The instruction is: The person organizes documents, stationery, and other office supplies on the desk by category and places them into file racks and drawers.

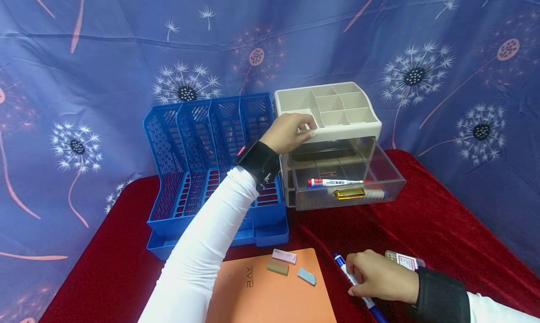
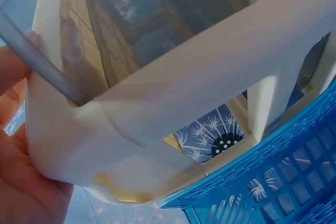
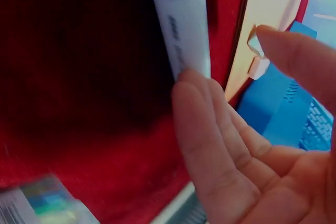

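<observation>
My left hand [image 1: 291,131] grips the front left rim of a white desk organizer [image 1: 346,131], with fingers over the edge of its top compartment. In the left wrist view, the fingers [image 2: 16,166] wrap the organizer's white side [image 2: 173,98]. The organizer's clear drawer [image 1: 308,199] is pulled out and holds a red-capped marker [image 1: 335,182]. On the red cloth, my right hand [image 1: 381,275] is over a blue-and-white marker [image 1: 347,271]. In the right wrist view, the fingertips touch the marker's white barrel [image 3: 184,32], while the thumb [image 3: 299,64] stands apart from it.
A blue file rack [image 1: 164,222] stands left of the organizer. Pink [image 1: 284,256], green [image 1: 277,267] and light blue [image 1: 306,276] small blocks lie on an orange folder [image 1: 270,299]. Beside the right hand lies a small labelled box [image 1: 407,261]. A patterned blue curtain [image 1: 126,79] hangs behind.
</observation>
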`<state>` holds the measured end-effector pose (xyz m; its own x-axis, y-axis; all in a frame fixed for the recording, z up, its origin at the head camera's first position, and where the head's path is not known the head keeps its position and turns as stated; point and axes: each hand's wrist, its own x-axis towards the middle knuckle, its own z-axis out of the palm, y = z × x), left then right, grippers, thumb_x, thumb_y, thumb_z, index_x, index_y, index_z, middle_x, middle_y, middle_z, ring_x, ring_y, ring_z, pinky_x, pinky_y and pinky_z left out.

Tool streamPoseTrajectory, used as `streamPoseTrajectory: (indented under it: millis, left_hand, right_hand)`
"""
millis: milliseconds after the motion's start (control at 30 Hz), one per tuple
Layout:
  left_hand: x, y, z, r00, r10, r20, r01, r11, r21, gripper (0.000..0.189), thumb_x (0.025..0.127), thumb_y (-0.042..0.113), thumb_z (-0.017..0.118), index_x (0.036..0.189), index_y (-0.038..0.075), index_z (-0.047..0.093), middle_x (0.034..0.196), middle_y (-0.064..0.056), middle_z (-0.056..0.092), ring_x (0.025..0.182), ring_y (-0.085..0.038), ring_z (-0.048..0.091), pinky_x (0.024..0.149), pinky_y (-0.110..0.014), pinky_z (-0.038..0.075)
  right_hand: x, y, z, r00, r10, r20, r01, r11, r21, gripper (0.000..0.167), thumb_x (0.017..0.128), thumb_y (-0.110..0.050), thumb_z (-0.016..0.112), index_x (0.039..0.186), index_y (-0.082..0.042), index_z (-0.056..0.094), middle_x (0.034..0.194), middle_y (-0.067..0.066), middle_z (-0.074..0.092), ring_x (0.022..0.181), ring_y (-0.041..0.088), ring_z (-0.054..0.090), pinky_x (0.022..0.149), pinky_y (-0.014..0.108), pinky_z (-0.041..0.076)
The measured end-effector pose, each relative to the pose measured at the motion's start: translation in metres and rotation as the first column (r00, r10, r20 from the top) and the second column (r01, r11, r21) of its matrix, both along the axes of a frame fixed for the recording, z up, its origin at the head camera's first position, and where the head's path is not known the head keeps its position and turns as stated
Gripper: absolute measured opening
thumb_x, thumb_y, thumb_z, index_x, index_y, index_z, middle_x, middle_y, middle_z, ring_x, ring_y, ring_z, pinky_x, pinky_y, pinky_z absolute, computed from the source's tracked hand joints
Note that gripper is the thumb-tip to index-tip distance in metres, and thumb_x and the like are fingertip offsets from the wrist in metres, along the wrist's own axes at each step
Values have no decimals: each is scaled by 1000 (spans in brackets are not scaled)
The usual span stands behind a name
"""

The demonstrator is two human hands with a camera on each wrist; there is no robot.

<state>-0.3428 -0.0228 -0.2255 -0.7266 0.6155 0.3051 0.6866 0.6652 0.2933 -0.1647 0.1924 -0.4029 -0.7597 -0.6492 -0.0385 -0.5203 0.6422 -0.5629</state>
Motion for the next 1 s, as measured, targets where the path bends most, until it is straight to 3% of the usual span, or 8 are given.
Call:
streamPoseTrajectory:
  millis: [300,567,1000]
  left_hand:
    - [0,-1,-1,1000,1,-5,-1,1000,10,17,93,22,60,105,11,67,97,-6,68,91,-17,60,84,-31,44]
    - [1,0,0,1000,-7,-9,7,1000,14,16,92,20,62,103,10,67,96,-6,68,91,-18,61,84,-31,44]
    - [0,-1,1,1000,2,6,-2,1000,10,17,93,21,61,105,11,67,95,-6,68,89,-17,60,83,-31,43]
  right_hand:
    - [-1,4,-12,999,-48,24,48,999,-5,31,65,-8,81,78,-12,53,59,-15,47,54,-5,40,47,19,37]
    - [3,1,-20,994,-72,86,76,996,-55,30,66,-9,79,78,-12,53,57,-16,52,54,-6,44,48,19,39]
    - [3,0,-23,985,-101,143,115,989,-96,31,66,-8,79,79,-13,51,58,-15,51,53,-5,44,46,19,39]
